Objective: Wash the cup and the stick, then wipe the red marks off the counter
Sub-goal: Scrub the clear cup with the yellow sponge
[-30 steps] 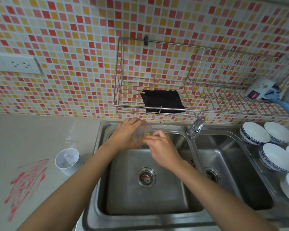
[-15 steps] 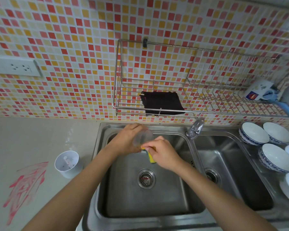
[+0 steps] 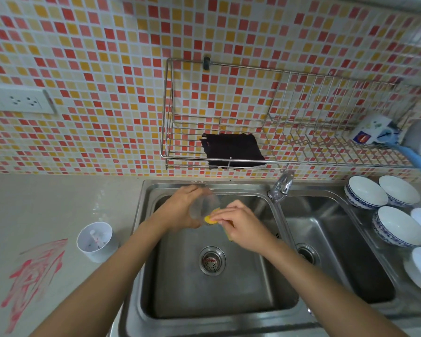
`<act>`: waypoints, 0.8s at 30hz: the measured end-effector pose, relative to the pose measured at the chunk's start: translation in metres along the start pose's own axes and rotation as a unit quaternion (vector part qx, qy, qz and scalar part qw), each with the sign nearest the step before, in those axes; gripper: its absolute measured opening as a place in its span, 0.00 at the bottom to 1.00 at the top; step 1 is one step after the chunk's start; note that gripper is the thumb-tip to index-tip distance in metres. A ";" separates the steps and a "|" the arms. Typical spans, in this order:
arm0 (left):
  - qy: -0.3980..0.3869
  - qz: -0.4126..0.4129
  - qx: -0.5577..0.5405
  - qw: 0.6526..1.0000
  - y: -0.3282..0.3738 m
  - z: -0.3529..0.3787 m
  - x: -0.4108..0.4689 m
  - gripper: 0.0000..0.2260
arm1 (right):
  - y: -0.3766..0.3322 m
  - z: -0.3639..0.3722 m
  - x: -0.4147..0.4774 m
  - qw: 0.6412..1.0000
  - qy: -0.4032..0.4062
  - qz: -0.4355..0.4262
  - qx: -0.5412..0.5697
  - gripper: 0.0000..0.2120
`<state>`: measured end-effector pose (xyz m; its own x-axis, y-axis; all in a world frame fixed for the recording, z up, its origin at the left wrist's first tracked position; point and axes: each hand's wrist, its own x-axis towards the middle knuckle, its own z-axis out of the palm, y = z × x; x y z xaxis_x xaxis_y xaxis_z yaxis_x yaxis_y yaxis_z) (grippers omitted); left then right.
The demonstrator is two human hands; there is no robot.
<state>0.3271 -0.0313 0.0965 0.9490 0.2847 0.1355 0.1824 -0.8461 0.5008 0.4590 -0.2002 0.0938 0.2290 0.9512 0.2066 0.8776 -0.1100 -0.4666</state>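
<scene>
Over the left sink basin [image 3: 180, 300] my left hand [image 3: 182, 209] grips a clear plastic cup [image 3: 206, 205], tilted with its mouth toward the right. My right hand [image 3: 241, 224] holds a yellow sponge [image 3: 210, 218] pressed against the cup's rim. A white cup [image 3: 97, 242] stands on the counter left of the sink, with a white stick [image 3: 95, 237] inside it. Red marks [image 3: 34, 276] are smeared on the counter at the lower left.
A wire rack [image 3: 277, 161] on the tiled wall carries a dark cloth [image 3: 231, 152] and a mug [image 3: 372, 130]. The tap [image 3: 281, 186] stands between the two basins. Several white bowls [image 3: 396, 224] sit at the right. A wall socket [image 3: 17, 100] is upper left.
My right hand pulled the sponge out and down half a second ago, then brought it back up against the cup's mouth. The cup stays over the basin in my left hand.
</scene>
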 end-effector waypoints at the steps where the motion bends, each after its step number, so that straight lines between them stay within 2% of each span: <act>1: -0.005 -0.004 -0.007 1.000 -0.001 0.000 0.000 0.37 | 0.006 -0.002 0.000 0.996 0.012 -0.048 -0.075 0.16; 2: -0.008 -0.008 -0.019 1.000 -0.002 0.000 0.000 0.38 | 0.010 -0.003 0.001 0.986 0.026 -0.088 -0.142 0.18; 4: -0.013 -0.024 -0.058 0.998 -0.003 -0.004 0.000 0.40 | 0.013 -0.003 -0.002 0.973 0.040 -0.128 -0.189 0.20; 8: -0.029 -0.061 -0.140 0.988 -0.001 -0.008 -0.003 0.40 | 0.015 0.002 -0.005 0.967 0.084 -0.152 -0.186 0.21; 12: -0.001 -0.083 -0.198 0.977 0.009 -0.004 -0.003 0.39 | 0.014 0.001 0.000 0.968 0.101 -0.141 -0.181 0.19; 15: 0.031 -0.085 -0.188 0.978 0.012 0.002 -0.003 0.43 | 0.012 -0.003 0.004 0.967 0.117 -0.152 -0.165 0.19; 17: 0.055 -0.083 -0.173 0.980 0.008 0.006 -0.001 0.40 | 0.004 -0.004 0.006 0.971 0.110 -0.151 -0.149 0.18; 18: 0.062 -0.078 -0.160 0.982 0.006 0.007 0.000 0.39 | 0.000 -0.004 0.006 0.981 0.089 -0.129 -0.112 0.17; 20: 0.063 -0.066 -0.123 0.988 -0.001 0.007 0.000 0.38 | -0.012 -0.003 0.007 0.999 0.041 -0.031 0.015 0.15; 22: 0.052 -0.056 -0.098 0.992 -0.005 0.005 -0.001 0.38 | -0.012 -0.003 0.009 0.992 0.004 0.050 0.115 0.13; 24: 0.043 -0.038 -0.065 0.996 -0.008 0.003 -0.001 0.38 | -0.008 -0.007 0.012 0.995 -0.027 0.046 0.082 0.12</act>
<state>0.3254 -0.0265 0.0895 0.9071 0.3882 0.1626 0.2133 -0.7571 0.6175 0.4573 -0.1897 0.1058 0.2786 0.9538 0.1127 0.7728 -0.1530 -0.6159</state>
